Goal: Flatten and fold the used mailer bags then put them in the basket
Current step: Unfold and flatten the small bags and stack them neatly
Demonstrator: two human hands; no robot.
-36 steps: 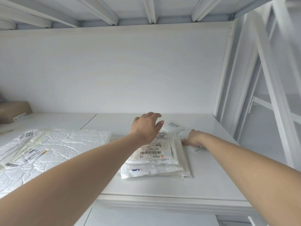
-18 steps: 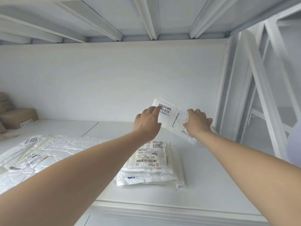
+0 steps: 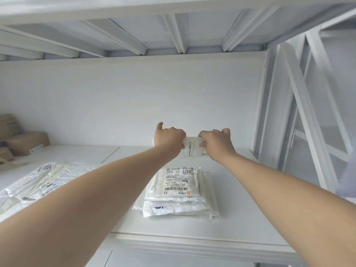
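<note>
Both hands have drawn closer — left hand (image 3: pixel 169 140) and right hand (image 3: pixel 215 142) grip small mailer (image 3: pixel 192 146).

My left hand (image 3: pixel 169 139) and right hand (image 3: pixel 216 143) cover both ends of the small white plastic mailer bag (image 3: pixel 192 149) that I pinch between them; its printed lines are too small to read. Below my hands, the stack of folded white mailer bags (image 3: pixel 179 195) shows only the edges of its lower bags. Left of my left hand, my forearm hides part of the crinkled white padded mailers (image 3: pixel 48 176). The picture's edge cuts them off, and the brown cardboard boxes (image 3: pixel 27 142) too. Far right of my right hand, a pale shape (image 3: pixel 346 180) is blurred.
</note>
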